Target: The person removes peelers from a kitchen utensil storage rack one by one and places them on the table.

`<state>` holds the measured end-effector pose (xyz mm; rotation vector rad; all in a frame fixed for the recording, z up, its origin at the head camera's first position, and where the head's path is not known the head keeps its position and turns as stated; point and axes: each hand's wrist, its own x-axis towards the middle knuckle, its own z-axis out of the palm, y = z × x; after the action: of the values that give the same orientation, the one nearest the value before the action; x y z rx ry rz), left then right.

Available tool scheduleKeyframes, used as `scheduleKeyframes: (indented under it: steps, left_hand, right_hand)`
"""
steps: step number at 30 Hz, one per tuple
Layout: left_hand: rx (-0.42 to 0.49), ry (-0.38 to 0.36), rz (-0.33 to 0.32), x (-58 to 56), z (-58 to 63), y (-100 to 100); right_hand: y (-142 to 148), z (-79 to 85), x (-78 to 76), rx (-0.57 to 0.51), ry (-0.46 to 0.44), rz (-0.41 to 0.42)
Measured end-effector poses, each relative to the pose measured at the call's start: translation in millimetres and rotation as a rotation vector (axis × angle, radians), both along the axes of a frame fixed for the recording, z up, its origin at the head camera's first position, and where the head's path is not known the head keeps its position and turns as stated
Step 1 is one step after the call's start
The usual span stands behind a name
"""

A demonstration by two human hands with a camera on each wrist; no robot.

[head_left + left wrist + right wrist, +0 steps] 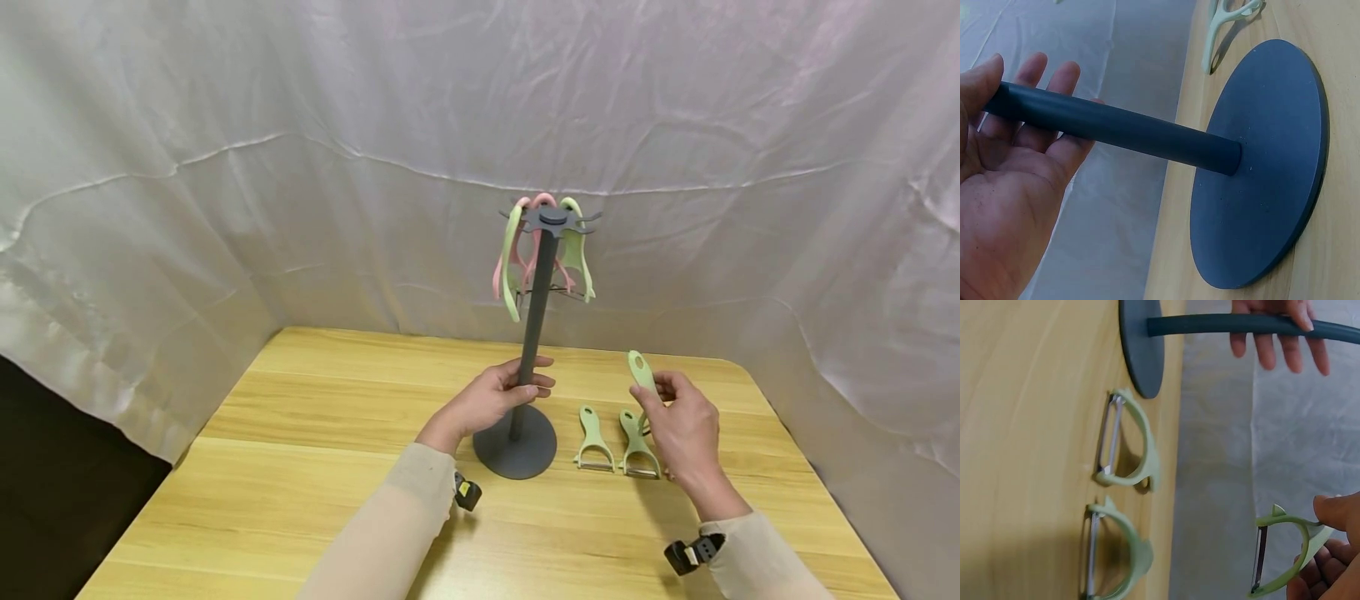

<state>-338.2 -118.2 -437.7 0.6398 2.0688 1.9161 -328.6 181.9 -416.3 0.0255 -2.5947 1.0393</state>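
My left hand [487,398] holds the post of a dark grey stand [537,312], its thumb in front and its fingers, fairly straight, behind. The round base [1260,169] rests on the table. Up on the stand's hooked top hang several peelers, among them a green peeler [511,258] and a pink peeler [543,200]. Raised over the table, my right hand [686,425] grips a green peeler [1305,537] by its handle, blade end down. Below it lie two more, a left green peeler [591,425] and a right green peeler [638,454], near the base.
The wooden table [315,467] has a pale fabric curtain [420,250] behind it and along its sides. Free hooks [588,218] show at the right of the stand's top. A black area [60,500] lies beyond the table's left edge.
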Motion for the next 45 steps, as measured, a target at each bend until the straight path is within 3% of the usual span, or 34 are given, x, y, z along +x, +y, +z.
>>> scheduleKeyframes:
  steps: [12, 21, 45]
  left_hand:
    - [-0.003, -0.001, -0.002, 0.5, 0.4, 0.0]
    - [-0.005, -0.001, 0.005, 0.0, 1.0, -1.2]
    - [-0.004, -0.001, 0.002, -1.8, 0.2, -0.4]
  right_hand:
    - [19.6, -16.7, -7.3, 0.082, -0.133, -0.055]
    - [43.8, -25.6, -12.0, 0.141, -0.161, -0.068]
    - [114.7, -35.6, -21.7, 0.32, -0.336, -0.085]
